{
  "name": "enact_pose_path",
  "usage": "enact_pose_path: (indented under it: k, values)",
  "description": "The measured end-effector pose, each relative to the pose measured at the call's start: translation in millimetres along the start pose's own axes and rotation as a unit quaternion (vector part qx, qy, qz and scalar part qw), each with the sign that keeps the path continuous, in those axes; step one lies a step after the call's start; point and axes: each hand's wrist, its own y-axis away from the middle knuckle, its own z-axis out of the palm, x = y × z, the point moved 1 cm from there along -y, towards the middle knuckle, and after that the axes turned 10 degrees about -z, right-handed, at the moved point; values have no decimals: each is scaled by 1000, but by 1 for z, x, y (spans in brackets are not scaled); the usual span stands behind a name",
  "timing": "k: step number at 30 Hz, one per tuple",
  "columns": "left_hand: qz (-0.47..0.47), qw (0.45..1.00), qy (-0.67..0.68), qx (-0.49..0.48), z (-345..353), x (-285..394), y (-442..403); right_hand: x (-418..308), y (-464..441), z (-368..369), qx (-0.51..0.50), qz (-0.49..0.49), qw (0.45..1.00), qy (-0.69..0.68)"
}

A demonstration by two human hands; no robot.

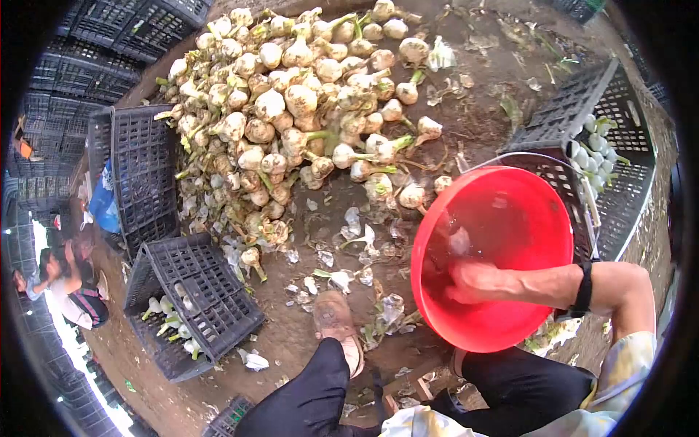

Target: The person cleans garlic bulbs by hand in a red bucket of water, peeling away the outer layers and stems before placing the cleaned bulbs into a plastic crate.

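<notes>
A red bucket (539,218) with a thin wire handle stands tilted at the right, with its mouth toward me. My right hand (473,282) reaches inside it, smeared by motion, and whether its fingers hold anything cannot be made out. A dark band circles that wrist. My left hand does not show. Beyond the bucket, a large heap of garlic bulbs (284,102) with stems lies on the dirt floor. Loose peeled skins (340,280) are scattered between the heap and my sandalled foot.
A black crate (207,291) at the lower left holds peeled bulbs, and another crate (630,189) at the right holds several more. An upright crate (145,175) borders the heap. Stacked crates (80,69) line the left. People (73,288) sit at the far left.
</notes>
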Motion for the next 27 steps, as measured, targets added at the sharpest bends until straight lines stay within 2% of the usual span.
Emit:
enact_pose_path:
  k: [1, 2, 4, 5, 7, 8, 10, 12, 13, 14, 15, 16, 17, 18, 19, 21, 22, 23, 25, 27]
  values:
    - [-3, 1000, 3, -3, -2, 4, 3, 11, -4, 11, -13, -67, 998, -15]
    - [-6, 1000, 3, -7, -4, 3, 7, 2, -1, 10, -17, -71, 997, -20]
    - [1, 1000, 11, -8, -10, 7, 11, -21, 7, -1, 94, -168, 968, -162]
    - [7, 1000, 14, -8, -13, 11, 14, -27, 7, -6, 95, -175, 966, -163]
    - [27, 1000, 6, -10, -20, 20, 16, -33, 8, -11, 17, -79, 996, -20]
    - [43, 999, 2, -10, -24, 27, 15, -37, 8, -14, 27, -78, 996, -20]
    - [92, 996, -6, -13, -40, 45, 9, -41, 15, -23, 5, -62, 994, 93]
    - [175, 984, -15, -22, -65, 86, 9, -41, 24, -30, 16, -108, 985, 133]
    - [237, 971, -11, -29, -81, 114, 16, -49, 45, -35, 181, -148, 970, 67]
    - [320, 946, -6, -38, -99, 147, 28, -36, 46, -30, 285, -253, 922, 67]
    - [420, 906, 8, -52, -114, 184, 46, -36, 53, -35, 352, -349, 830, 254]
    - [578, 811, 19, -91, -127, 219, 58, -59, 83, -44, 364, -272, 888, -71]
    - [449, 881, 123, -87, -133, 256, 119, -77, 105, -49, 346, -59, 882, -313]
    - [482, 860, 135, -98, -138, 286, 149, -89, 119, -47, 390, -70, 840, -371]
    - [557, 811, 127, -128, -135, 314, 179, -101, 131, -42, 430, -86, 791, -426]
    - [540, 807, 139, -193, -110, 362, 235, -120, 151, -33, 465, -131, 724, -493]
    - [569, 789, 96, -210, -94, 383, 251, -121, 155, -30, 479, -152, 704, -502]
    - [566, 778, 37, -272, -76, 402, 262, -115, 153, -30, 472, -195, 673, -536]
    - [452, 754, 21, -477, -42, 424, 270, -123, 154, -34, 448, -278, 593, -608]
    - [425, 745, -16, -514, -18, 436, 276, -123, 152, -40, 458, -312, 534, -639]
